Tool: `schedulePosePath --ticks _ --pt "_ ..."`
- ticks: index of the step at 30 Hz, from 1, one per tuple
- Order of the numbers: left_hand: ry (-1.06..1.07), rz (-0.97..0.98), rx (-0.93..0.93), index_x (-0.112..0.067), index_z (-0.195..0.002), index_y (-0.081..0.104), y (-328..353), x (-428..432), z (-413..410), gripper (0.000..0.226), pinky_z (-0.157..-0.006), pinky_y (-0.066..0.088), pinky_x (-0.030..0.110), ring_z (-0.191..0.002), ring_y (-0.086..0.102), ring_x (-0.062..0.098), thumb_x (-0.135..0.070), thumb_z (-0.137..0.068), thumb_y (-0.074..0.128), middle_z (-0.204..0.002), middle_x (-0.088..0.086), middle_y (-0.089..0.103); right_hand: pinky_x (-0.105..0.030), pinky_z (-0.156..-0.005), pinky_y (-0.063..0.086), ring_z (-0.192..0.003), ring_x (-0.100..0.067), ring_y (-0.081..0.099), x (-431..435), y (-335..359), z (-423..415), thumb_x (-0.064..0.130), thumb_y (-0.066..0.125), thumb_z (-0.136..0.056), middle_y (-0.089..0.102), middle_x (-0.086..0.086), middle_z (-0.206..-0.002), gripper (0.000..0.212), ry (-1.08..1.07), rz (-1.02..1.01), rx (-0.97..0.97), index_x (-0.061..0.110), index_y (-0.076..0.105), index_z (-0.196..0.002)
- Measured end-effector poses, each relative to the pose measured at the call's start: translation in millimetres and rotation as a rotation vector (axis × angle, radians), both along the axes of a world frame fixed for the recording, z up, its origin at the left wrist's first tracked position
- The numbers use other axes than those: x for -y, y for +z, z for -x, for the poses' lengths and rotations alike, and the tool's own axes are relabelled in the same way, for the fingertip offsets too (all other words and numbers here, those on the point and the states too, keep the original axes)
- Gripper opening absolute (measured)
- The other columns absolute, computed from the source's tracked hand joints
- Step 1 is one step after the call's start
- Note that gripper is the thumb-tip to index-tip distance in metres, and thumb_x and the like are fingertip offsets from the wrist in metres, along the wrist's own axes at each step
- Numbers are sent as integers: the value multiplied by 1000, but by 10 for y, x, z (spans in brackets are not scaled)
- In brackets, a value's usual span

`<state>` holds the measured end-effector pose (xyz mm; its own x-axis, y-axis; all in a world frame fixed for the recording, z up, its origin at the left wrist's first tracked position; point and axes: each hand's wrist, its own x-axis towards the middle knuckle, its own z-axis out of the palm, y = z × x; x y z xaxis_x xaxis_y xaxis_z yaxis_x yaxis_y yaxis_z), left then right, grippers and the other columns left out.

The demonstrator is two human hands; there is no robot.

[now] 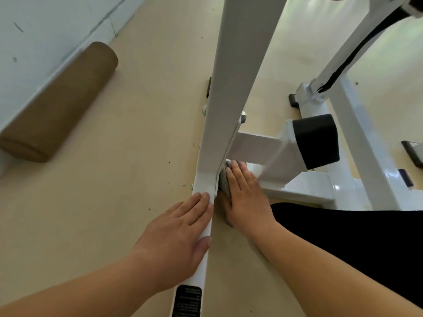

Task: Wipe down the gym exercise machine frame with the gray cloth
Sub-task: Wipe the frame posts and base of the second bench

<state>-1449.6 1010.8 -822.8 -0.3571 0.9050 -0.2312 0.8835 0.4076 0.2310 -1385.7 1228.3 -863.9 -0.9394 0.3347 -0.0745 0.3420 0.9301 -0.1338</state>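
The white gym machine frame [229, 88] rises from a floor bar through the middle of the view. My left hand [180, 232] grips the low floor bar from its left side, thumb wrapped under it. My right hand [246, 195] lies flat with fingers together and presses the gray cloth [223, 179] against the right side of the frame, at the joint where the upright meets the floor bar. Most of the cloth is hidden under my palm.
A brown foam roller [61, 101] lies on the beige floor by the white wall at left. A black pad [317, 140] sits on a white cross member at right, with more white frame bars and a black strap [357, 51] behind. My black-clad leg [357, 243] fills the lower right.
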Motion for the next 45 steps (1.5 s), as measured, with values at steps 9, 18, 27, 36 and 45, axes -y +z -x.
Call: schedulePosePath --ticks 9,18,27,36,45 --pt "-12 -5 -39 -18 -162 3 75 -17 -22 70 -128 8 43 -155 -15 16 -52 -101 7 -169 1 -9 -44 -129 11 -159 -24 -2 93 -111 22 42 26 -108 8 -7 -172 65 -79 -12 -34 11 14 -164" --pt "-22 86 -66 -19 -157 -22 83 -64 -54 72 -127 -11 39 -148 -38 15 -52 -95 -7 -163 0 -34 -40 -129 12 -159 -19 8 -49 38 235 53 14 -108 18 5 -171 63 -113 152 -45 24 20 -163" --pt "-31 103 -100 -15 -155 -21 135 -95 -89 69 -124 -16 39 -150 -33 20 -48 -97 -5 -162 5 -31 -41 -126 24 -156 -20 16 58 31 242 38 26 -110 30 2 -166 53 -232 153 -65 20 31 -159" --pt "-24 124 -108 -17 -160 -17 161 -117 -55 68 -129 -3 38 -154 -26 17 -49 -106 10 -167 2 -27 -26 -113 35 -142 -15 45 174 103 -438 33 33 -109 53 10 -147 38 -178 174 1 25 52 -141" --pt "16 22 -98 -14 -163 11 182 -488 -189 68 -129 3 35 -159 -1 23 -35 -101 30 -172 12 -3 -16 -78 47 -97 1 64 -376 570 -1285 32 39 -107 67 15 -106 25 -656 266 -319 33 61 -118"
